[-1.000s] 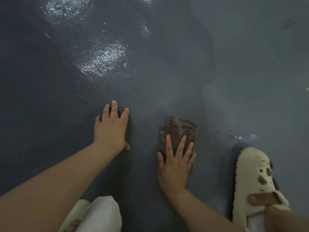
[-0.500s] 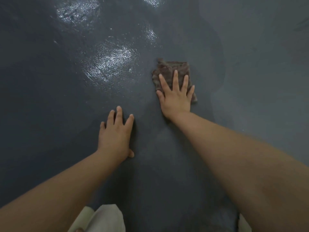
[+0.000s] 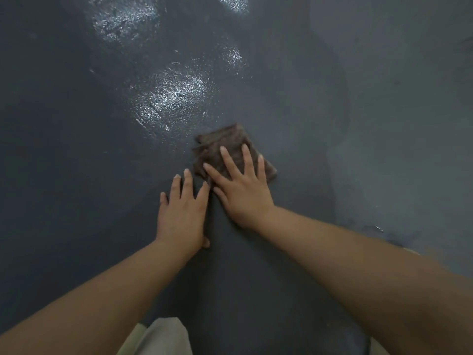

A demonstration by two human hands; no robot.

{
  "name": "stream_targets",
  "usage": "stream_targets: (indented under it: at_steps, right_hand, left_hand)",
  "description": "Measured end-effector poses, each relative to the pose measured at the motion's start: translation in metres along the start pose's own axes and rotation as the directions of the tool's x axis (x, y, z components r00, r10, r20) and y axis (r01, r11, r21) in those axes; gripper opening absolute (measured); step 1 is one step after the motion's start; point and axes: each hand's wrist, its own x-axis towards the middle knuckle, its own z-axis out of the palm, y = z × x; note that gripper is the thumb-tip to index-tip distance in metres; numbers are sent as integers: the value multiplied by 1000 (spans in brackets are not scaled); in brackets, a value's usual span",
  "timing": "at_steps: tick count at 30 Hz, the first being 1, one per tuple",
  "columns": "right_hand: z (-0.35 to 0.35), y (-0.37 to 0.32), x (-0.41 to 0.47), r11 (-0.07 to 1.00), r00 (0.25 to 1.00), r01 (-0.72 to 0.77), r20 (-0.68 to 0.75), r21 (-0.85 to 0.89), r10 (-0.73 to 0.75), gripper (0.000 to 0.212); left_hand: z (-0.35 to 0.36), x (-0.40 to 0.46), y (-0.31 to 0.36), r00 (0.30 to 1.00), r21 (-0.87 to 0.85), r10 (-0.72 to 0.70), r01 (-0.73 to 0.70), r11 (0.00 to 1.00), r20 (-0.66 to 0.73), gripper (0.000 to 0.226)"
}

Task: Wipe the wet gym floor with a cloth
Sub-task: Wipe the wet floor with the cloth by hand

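A folded brown cloth point(image 3: 225, 142) lies on the dark grey gym floor point(image 3: 76, 162) near the middle of the view. My right hand point(image 3: 240, 185) presses flat on the cloth's near half with its fingers spread and straight. My left hand point(image 3: 183, 213) rests flat on the bare floor just left of it, fingers straight, holding nothing. A shiny wet patch point(image 3: 174, 96) glistens on the floor beyond and left of the cloth. More wet sheen point(image 3: 122, 16) shows at the top left.
The floor to the right point(image 3: 396, 124) looks paler and duller than the dark part under my hands. A small wet glint point(image 3: 378, 228) sits beside my right forearm. My light trouser knee point(image 3: 163, 336) shows at the bottom edge.
My right hand pushed the cloth far forward, then drew it back toward me and slightly left, close to my left hand. My left hand stayed planted on the floor.
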Motion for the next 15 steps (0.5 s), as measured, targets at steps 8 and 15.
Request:
stream_targets:
  at_steps: [8, 15]
  right_hand:
    - [-24, 4, 79, 996, 994, 81, 76, -49, -77, 53]
    - [-24, 65, 57, 986, 986, -164, 10, 1, 164, 55]
  left_hand:
    - [1, 0, -3, 1000, 9, 18, -19, 1000, 4, 118]
    - [1, -1, -5, 999, 29, 37, -37, 999, 21, 117]
